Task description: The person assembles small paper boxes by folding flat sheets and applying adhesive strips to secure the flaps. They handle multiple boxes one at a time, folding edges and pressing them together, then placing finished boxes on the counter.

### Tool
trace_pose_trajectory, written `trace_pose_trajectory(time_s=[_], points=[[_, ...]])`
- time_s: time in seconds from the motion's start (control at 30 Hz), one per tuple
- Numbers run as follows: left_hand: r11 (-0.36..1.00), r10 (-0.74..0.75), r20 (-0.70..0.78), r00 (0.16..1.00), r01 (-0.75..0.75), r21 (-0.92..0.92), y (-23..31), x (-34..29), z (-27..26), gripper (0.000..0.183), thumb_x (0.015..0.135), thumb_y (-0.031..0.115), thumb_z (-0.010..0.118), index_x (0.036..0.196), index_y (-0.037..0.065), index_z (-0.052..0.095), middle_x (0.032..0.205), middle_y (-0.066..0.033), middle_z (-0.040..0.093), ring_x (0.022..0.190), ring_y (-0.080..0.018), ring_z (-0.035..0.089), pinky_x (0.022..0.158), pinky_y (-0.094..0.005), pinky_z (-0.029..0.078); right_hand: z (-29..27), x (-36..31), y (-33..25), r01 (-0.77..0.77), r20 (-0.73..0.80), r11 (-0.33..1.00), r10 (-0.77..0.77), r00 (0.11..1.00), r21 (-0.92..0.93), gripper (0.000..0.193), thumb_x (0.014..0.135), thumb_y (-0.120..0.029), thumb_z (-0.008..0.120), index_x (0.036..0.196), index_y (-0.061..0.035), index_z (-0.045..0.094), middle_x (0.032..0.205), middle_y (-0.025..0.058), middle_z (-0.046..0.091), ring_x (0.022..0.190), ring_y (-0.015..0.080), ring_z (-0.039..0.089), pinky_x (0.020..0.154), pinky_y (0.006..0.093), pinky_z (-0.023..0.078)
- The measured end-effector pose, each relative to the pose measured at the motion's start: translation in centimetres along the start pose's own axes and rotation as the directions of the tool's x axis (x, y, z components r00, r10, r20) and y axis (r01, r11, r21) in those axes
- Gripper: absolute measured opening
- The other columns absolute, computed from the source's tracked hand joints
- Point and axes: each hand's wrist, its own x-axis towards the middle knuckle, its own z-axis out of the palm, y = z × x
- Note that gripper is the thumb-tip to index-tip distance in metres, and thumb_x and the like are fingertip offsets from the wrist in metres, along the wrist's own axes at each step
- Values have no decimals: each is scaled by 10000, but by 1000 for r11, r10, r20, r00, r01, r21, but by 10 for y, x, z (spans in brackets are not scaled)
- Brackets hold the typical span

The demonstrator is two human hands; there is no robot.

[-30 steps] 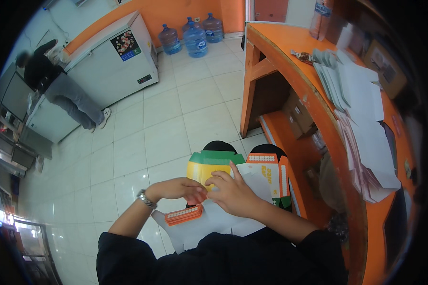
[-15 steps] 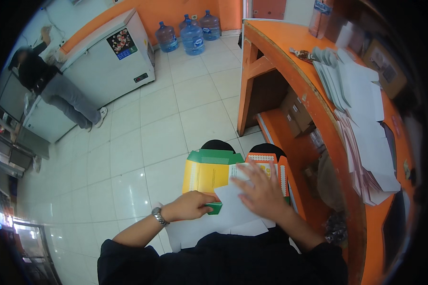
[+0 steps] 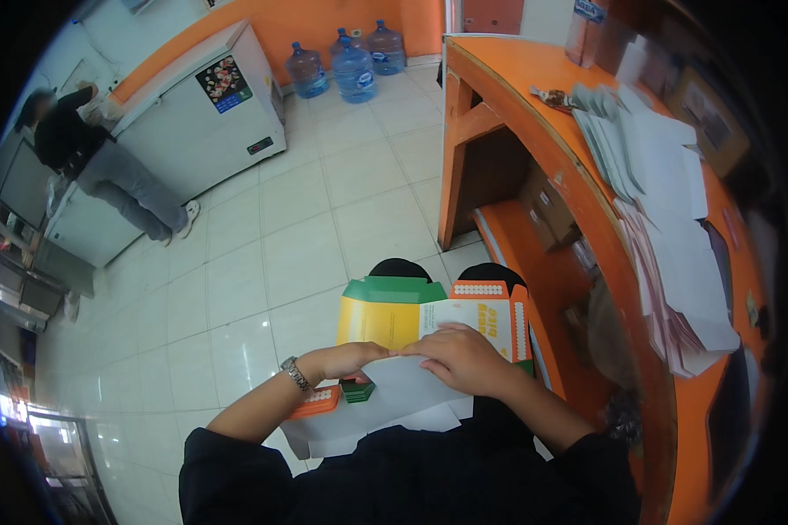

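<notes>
Our right hand (image 3: 466, 357) has joined our left hand (image 3: 346, 360), so both now grip the far edge of the white cardboard (image 3: 404, 385).

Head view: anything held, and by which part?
Pale cardboard panel, at its upper edge, where left hand and right hand meet; whether they pinch or only press it cannot be told.

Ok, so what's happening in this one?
Someone has flat printed cardboard across their lap, in yellow, green and orange. Their left hand and right hand meet at the upper edge of a pale blank panel. Across the room, another person stands beside a white chest freezer.
</notes>
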Motion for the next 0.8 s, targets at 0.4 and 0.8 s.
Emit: trace_pose_trajectory(time_s=[0.4, 0.8], points=[[766, 484, 13, 875, -431, 476, -37, 27, 20, 222, 844, 230, 673, 934, 28, 655, 663, -116, 615, 587, -175, 576, 607, -327, 472, 52, -50, 8, 282, -48, 852, -337, 940, -442, 221, 816, -154, 602, 1036, -149, 626, 1129, 34, 582, 1144, 189, 512, 1034, 452, 344], [820, 368, 89, 925, -369, 439, -32, 13, 20, 321, 868, 143, 646, 1165, 25, 619, 868, -79, 683, 751, -113, 621, 702, -261, 490, 1, -50, 29, -408, 241, 809, 333, 911, 422, 406, 863, -10, 543, 1253, -120, 574, 886, 153, 657, 864, 221, 639, 823, 313, 460]])
